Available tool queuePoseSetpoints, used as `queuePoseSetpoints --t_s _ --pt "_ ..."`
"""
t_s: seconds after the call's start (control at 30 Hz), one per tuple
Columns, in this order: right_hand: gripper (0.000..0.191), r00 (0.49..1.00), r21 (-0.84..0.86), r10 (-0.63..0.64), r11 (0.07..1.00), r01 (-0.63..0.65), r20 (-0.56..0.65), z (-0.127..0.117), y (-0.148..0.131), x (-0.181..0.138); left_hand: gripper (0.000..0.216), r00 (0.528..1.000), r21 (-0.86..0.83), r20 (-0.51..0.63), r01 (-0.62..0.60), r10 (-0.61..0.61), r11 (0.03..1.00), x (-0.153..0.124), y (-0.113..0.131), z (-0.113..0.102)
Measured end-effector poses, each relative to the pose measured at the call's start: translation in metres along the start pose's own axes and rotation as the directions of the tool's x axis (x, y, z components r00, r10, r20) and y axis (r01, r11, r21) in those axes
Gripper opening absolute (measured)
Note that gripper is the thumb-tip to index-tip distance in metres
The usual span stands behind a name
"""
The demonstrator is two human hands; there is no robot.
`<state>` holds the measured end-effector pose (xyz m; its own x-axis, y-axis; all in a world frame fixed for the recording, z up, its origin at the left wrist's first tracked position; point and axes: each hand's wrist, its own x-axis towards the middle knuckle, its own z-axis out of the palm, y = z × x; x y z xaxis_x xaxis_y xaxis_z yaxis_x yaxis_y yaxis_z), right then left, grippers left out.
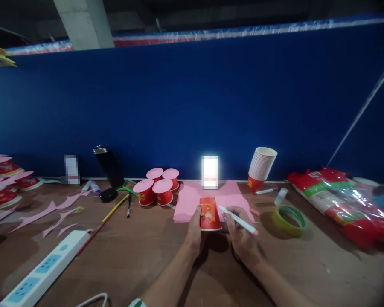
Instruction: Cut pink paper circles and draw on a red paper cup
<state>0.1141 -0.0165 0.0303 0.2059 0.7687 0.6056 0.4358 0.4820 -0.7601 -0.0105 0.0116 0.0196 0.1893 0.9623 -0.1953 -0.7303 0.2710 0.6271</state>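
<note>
A red paper cup with gold print is held upside down, rim downward, above the table. My left hand grips it from its left side. My right hand is closed around a white marker, whose tip points at the cup's right side and whose pinkish end points down to the right. Behind the cup lies a stack of pink paper. Several red cups topped with pink paper discs stand to the left of the stack.
A stack of paper cups, a roll of tape and a red plastic package are on the right. A phone stands at the back. Leftward are a black thermos, pink paper scraps and a power strip.
</note>
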Motion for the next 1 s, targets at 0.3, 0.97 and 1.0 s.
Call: queuePoseSetpoints --t_s 0.3,0.97,1.0 --pt "0.013 1.000 -0.005 0.002 1.000 -0.002 -0.009 0.0004 0.0014 -0.0006 0.034 0.999 0.003 -0.010 -0.032 0.032 0.999 0.0017 -0.0003 0.0002" --pt "0.012 1.000 -0.010 -0.001 1.000 0.000 -0.024 -0.0006 -0.0041 -0.0002 0.037 1.000 0.002 0.001 -0.024 0.024 1.000 0.0003 0.0015 0.0025" --pt "0.012 1.000 -0.010 0.000 1.000 0.000 -0.026 -0.0006 -0.0043 -0.0005 0.036 1.000 -0.001 0.007 -0.025 0.026 1.000 0.0005 0.0015 0.0023"
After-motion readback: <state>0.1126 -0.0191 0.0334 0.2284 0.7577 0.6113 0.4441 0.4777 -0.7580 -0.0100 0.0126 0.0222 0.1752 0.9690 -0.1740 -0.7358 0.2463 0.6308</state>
